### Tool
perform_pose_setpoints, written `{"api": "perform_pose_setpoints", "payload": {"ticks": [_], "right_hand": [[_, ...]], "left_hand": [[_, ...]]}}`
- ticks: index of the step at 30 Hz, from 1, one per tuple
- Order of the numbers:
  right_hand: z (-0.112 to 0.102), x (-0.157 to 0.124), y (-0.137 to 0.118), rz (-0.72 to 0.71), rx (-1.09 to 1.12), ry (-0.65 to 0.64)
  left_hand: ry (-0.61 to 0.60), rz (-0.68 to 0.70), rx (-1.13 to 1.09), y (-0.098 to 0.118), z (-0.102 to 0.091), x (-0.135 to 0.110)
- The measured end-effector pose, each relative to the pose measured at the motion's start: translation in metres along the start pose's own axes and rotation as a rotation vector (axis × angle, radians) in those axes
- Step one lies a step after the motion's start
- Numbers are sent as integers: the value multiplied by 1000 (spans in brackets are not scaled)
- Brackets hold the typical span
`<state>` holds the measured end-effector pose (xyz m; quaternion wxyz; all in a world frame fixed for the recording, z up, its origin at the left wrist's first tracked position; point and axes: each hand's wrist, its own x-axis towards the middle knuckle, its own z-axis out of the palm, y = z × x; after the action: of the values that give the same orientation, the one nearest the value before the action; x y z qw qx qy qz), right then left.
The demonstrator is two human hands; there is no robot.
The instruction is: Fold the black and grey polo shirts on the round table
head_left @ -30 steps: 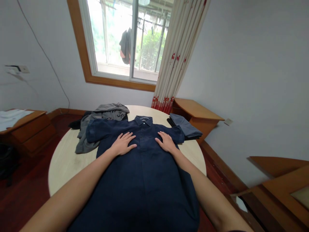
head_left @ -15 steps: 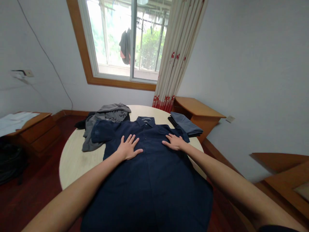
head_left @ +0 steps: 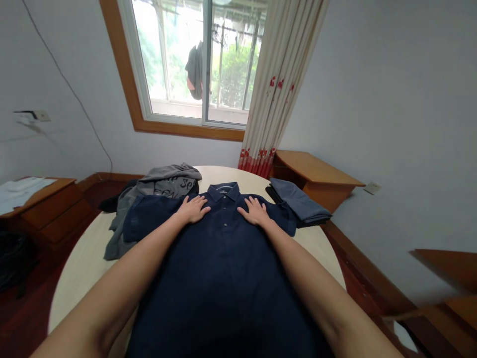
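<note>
A dark navy short-sleeved shirt [head_left: 223, 268] lies front side up across the round table, its collar at the far end and its hem toward me. My left hand [head_left: 193, 209] rests flat on the shirt's left shoulder area, fingers spread. On the other side of the collar, my right hand [head_left: 255, 211] presses flat near the right shoulder, its fingers also apart. Neither hand grips the cloth. The left sleeve overlaps a rumpled grey garment with dark lettering [head_left: 173, 185]. The right sleeve reaches to a folded blue-grey garment [head_left: 300, 200].
The pale round table [head_left: 80, 271] shows along its left rim. Behind it hangs a cream curtain [head_left: 285, 64] beside the window. A wooden desk [head_left: 316, 168] stands at the back right. Papers lie on a wooden cabinet [head_left: 48, 209] at left, with a dark bag [head_left: 15, 258] below.
Both hands have slid forward up the shirt toward the collar and shoulders, still lying flat. The view has moved closer to the table.
</note>
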<state>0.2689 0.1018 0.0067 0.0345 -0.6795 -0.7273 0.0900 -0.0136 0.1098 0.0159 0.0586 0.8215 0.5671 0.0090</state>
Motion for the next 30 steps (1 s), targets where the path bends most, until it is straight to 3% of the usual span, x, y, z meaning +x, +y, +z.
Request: {"api": "perform_pose_setpoints", "payload": {"ticks": [5, 9, 11, 14, 17, 20, 26, 30], "right_hand": [[5, 23, 20, 98, 32, 84], [11, 30, 30, 171, 52, 139], [13, 29, 28, 194, 56, 170], [13, 23, 20, 217, 72, 264], [7, 14, 13, 168, 111, 338], [1, 0, 13, 130, 161, 306], [4, -44, 28, 149, 132, 256], [-10, -65, 39, 161, 75, 348]], "left_hand": [[79, -104, 22, -24, 8, 14], [127, -111, 24, -35, 11, 18], [120, -127, 48, -30, 9, 17], [181, -150, 99, -3, 9, 8], [244, -79, 78, 35, 18, -15], [172, -18, 16, 59, 29, -44], [107, 28, 8, 43, 31, -80], [100, 43, 7, 35, 27, -86]]}}
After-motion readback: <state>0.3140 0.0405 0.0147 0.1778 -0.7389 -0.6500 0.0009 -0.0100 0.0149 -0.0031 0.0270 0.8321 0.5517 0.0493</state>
